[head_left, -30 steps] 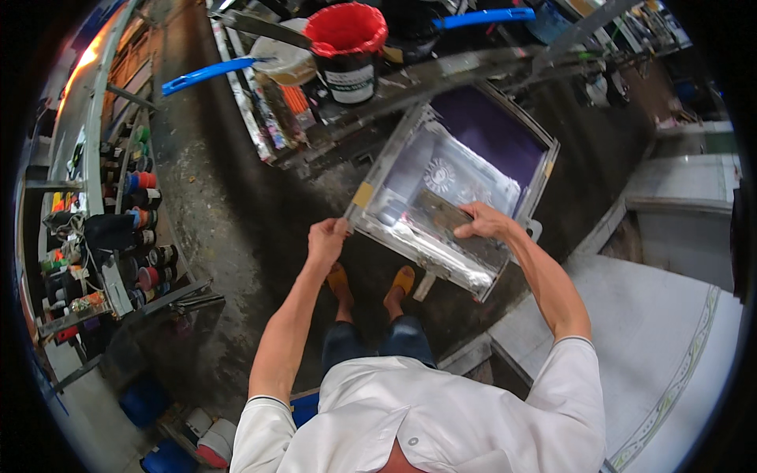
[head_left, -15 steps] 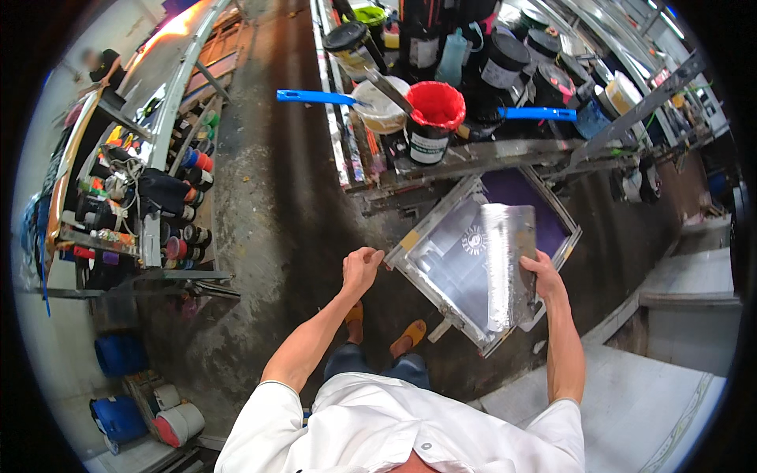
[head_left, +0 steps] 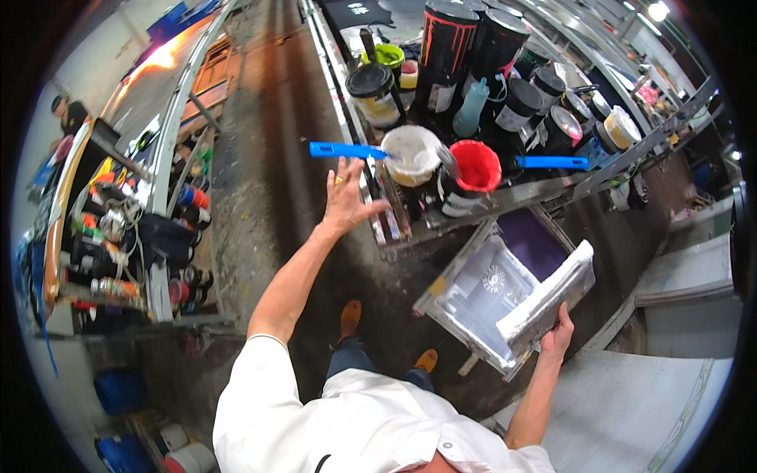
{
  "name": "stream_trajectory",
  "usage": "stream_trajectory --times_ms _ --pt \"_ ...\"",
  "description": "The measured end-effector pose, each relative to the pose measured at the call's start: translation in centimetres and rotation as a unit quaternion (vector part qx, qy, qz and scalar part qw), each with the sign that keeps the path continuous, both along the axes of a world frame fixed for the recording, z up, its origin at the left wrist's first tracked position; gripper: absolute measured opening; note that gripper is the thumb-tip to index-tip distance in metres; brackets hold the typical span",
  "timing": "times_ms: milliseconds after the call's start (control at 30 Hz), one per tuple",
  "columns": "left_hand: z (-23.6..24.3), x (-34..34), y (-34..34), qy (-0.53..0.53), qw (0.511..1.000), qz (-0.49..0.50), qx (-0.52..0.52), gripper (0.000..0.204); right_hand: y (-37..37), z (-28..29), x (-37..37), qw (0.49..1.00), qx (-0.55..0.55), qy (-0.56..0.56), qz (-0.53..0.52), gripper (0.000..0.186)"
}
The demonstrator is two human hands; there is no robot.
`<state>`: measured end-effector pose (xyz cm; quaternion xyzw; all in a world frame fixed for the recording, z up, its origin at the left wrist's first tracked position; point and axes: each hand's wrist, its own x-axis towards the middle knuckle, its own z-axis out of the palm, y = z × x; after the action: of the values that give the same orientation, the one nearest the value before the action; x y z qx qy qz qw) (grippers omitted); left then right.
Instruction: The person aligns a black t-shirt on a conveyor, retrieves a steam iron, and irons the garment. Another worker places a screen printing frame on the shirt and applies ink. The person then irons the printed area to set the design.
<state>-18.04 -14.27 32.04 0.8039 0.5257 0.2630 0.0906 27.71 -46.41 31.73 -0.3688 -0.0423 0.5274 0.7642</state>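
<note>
My left hand (head_left: 344, 201) has its fingers spread just below the blue handle (head_left: 344, 150) of a tool that rests in a tub of white ink (head_left: 411, 156). Whether the fingertips touch that handle I cannot tell. In my right hand (head_left: 558, 335) is a long, wide silvery piece (head_left: 556, 296), tilted, with thick white along its upper edge. It covers part of a printing screen (head_left: 473, 303) with a round white emblem and a purple area. Beside the white tub stands a black tub of red ink (head_left: 476, 167).
Black ink tubs (head_left: 449, 47), a pale squeeze bottle (head_left: 471, 108) and another blue-handled tool (head_left: 552, 162) crowd the bench (head_left: 505, 201). A shelf (head_left: 158, 272) full of containers lies left of the aisle. A person (head_left: 72, 117) is at the far left.
My left hand has moved up and forward to the blue handle, its fingers opening out. My right hand has shifted lower and right and tilted the silvery piece. The view has moved too.
</note>
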Motion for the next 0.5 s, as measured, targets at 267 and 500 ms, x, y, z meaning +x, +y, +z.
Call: stream_trajectory --times_ms 267,500 --pt "-1.0 1.7 6.8 -0.076 0.990 -0.105 -0.058 0.116 -0.5 0.8 -7.5 0.991 -0.010 -0.027 -0.128 0.037" --pt "-0.5 3.0 8.3 -0.040 0.990 -0.117 -0.074 0.122 -0.3 0.7 -10.7 0.983 -0.018 -0.028 -0.180 0.040"
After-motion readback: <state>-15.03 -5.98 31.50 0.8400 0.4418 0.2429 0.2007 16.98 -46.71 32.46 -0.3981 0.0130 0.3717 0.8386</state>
